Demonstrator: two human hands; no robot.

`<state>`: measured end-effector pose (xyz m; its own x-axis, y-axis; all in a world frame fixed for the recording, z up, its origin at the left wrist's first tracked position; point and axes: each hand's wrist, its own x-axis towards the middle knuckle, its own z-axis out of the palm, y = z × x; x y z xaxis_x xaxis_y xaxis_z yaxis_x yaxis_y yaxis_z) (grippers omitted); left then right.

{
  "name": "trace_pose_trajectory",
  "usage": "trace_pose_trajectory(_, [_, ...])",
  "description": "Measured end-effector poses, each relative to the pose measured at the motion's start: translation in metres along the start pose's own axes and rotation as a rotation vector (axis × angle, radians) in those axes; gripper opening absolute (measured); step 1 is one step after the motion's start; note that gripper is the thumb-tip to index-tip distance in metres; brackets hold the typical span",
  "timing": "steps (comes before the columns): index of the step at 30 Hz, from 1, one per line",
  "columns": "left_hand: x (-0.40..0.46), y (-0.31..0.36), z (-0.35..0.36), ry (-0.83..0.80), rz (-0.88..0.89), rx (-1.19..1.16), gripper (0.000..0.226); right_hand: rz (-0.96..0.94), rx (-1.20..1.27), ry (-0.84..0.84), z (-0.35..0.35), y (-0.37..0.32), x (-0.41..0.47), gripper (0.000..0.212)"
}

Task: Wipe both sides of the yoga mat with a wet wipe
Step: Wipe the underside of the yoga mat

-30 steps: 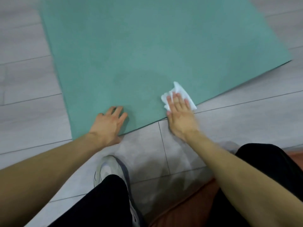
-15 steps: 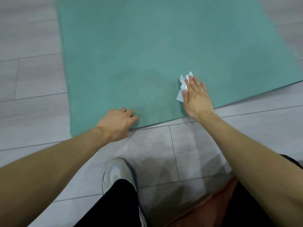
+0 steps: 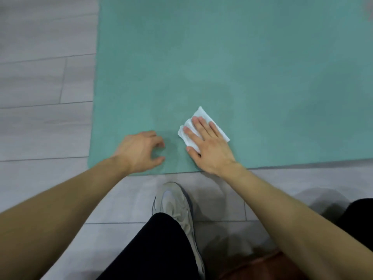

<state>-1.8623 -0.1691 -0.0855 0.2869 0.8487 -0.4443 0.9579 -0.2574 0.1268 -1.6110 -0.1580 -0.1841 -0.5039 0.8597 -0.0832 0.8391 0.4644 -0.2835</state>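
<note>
A teal yoga mat (image 3: 222,57) lies flat on the grey floor and fills the upper part of the view. A white wet wipe (image 3: 203,118) sits on the mat near its front edge. My right hand (image 3: 210,146) presses on the wipe with straight, spread fingers, and much of the wipe is hidden under the palm. My left hand (image 3: 141,150) rests on the mat's front left corner, its fingers curled with the tips on the surface and nothing in them.
Grey plank floor (image 3: 44,81) surrounds the mat on the left and front. My pale sneaker (image 3: 173,203) and black trouser leg (image 3: 157,247) stand just in front of the mat's edge. A reddish-brown object (image 3: 262,265) lies at the bottom right.
My right hand has slid the wipe leftwards along the front edge, closer to my left hand. The left hand's fingers have curled up and moved further onto the mat.
</note>
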Motion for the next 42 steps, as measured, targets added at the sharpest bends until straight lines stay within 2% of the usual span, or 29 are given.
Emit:
trace_pose_trajectory(1, [0.009, -0.001, -0.005, 0.047, -0.034, -0.014, 0.052, 0.054, 0.003, 0.013, 0.002, -0.002, 0.006, 0.065])
trace_pose_trajectory(3, [0.029, -0.004, -0.016, 0.03, -0.125, -0.04, 0.083, 0.099, -0.002, 0.031, 0.006, -0.016, 0.01, 0.063])
trace_pose_trajectory(5, [0.044, -0.009, -0.02, -0.068, -0.195, -0.032, 0.116, -0.032, -0.018, -0.004, 0.014, -0.033, -0.003, 0.061])
trace_pose_trajectory(7, [0.052, -0.009, -0.017, -0.148, -0.216, -0.014, 0.133, -0.226, -0.021, -0.067, 0.013, -0.035, -0.016, 0.058])
trace_pose_trajectory(8, [0.053, -0.008, -0.014, -0.163, -0.214, 0.002, 0.137, -0.258, -0.013, -0.074, 0.009, -0.03, -0.015, 0.056])
trace_pose_trajectory(12, [0.05, -0.003, -0.009, -0.135, -0.252, 0.007, 0.139, -0.015, 0.051, 0.009, 0.005, -0.025, 0.01, 0.059])
trace_pose_trajectory(15, [0.049, -0.002, -0.012, -0.113, -0.26, 0.029, 0.138, 0.037, -0.04, 0.008, 0.021, -0.054, 0.015, 0.063])
trace_pose_trajectory(17, [0.047, -0.002, -0.013, -0.105, -0.262, 0.043, 0.138, 0.019, -0.046, 0.006, 0.025, -0.055, 0.011, 0.061])
trace_pose_trajectory(21, [0.046, 0.001, -0.016, -0.098, -0.258, 0.067, 0.138, -0.166, -0.002, -0.049, 0.006, -0.028, 0.002, 0.058])
trace_pose_trajectory(24, [0.046, 0.002, -0.018, -0.088, -0.256, 0.077, 0.138, -0.063, 0.051, 0.002, 0.003, -0.025, 0.006, 0.06])
trace_pose_trajectory(28, [0.044, 0.002, -0.019, -0.078, -0.247, 0.094, 0.138, 0.066, -0.032, 0.014, 0.024, -0.06, 0.007, 0.068])
trace_pose_trajectory(32, [0.044, 0.001, -0.019, -0.084, -0.239, 0.096, 0.138, -0.109, -0.127, -0.036, 0.01, -0.014, 0.009, 0.063])
trace_pose_trajectory(33, [0.044, 0.001, -0.018, -0.084, -0.243, 0.096, 0.138, -0.064, -0.146, -0.034, 0.001, 0.008, 0.011, 0.063])
trace_pose_trajectory(35, [0.044, 0.0, -0.017, -0.078, -0.246, 0.102, 0.138, 0.146, -0.124, 0.005, -0.013, 0.037, 0.012, 0.064])
trace_pose_trajectory(37, [0.044, 0.0, -0.018, -0.083, -0.233, 0.101, 0.139, 0.253, -0.098, 0.05, -0.015, 0.019, 0.011, 0.065])
trace_pose_trajectory(39, [0.044, 0.0, -0.017, -0.075, -0.239, 0.109, 0.139, 0.108, -0.092, 0.026, -0.001, -0.028, 0.002, 0.064])
trace_pose_trajectory(42, [0.044, -0.002, -0.017, -0.074, -0.228, 0.118, 0.138, -0.283, -0.122, -0.108, 0.012, -0.056, -0.005, 0.062])
